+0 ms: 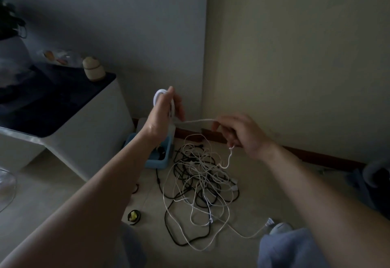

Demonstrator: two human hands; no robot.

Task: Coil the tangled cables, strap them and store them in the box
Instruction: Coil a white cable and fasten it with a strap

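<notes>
My left hand [166, 111] is raised and grips a small coil of white cable [158, 96]. A taut stretch of the same white cable [198, 120] runs to my right hand [240, 132], which pinches it; the loose end dangles below that hand. On the floor beneath lies a tangle of black and white cables [202, 179]. A light blue box [162, 158] stands on the floor behind the tangle, partly hidden by my left forearm, with something dark inside.
A white cabinet with a dark top [69, 107] stands at the left, a small jar [94, 68] on it. A small black-and-yellow roll [134, 217] lies on the floor near my left arm. Walls meet in a corner behind; grey-blue fabric [291, 246] shows bottom right.
</notes>
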